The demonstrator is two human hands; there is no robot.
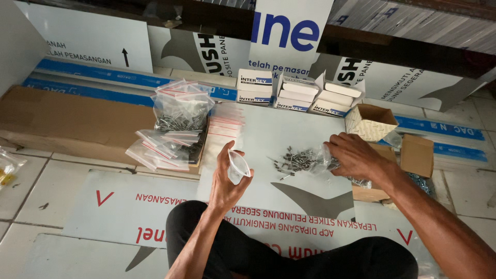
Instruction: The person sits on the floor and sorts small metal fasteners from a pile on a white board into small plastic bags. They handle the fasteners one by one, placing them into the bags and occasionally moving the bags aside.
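The left hand (227,178) pinches a small clear plastic zip bag (238,166), mouth up; the right hand (356,155) rests curled on the loose heap of small grey metal screws (302,157), just right of the bag.

The setting is a hardware or signage-material storeroom, with work done on the floor. Indicators:

1. Flat white composite panels with printed protective film (155,206) lie on the pale tiled floor (31,191) and lean against the rear wall.
2. Small white-and-blue cardboard stock boxes (255,87) stand in stacks at the back.
3. A loose pile of small grey metal fasteners (297,157) rests on one panel.
4. Clear zip-seal plastic bags with red strips (178,111), some filled with fasteners, are heaped on a long brown cardboard carton (67,124).
5. Open brown cardboard boxes (369,121) sit nearby.
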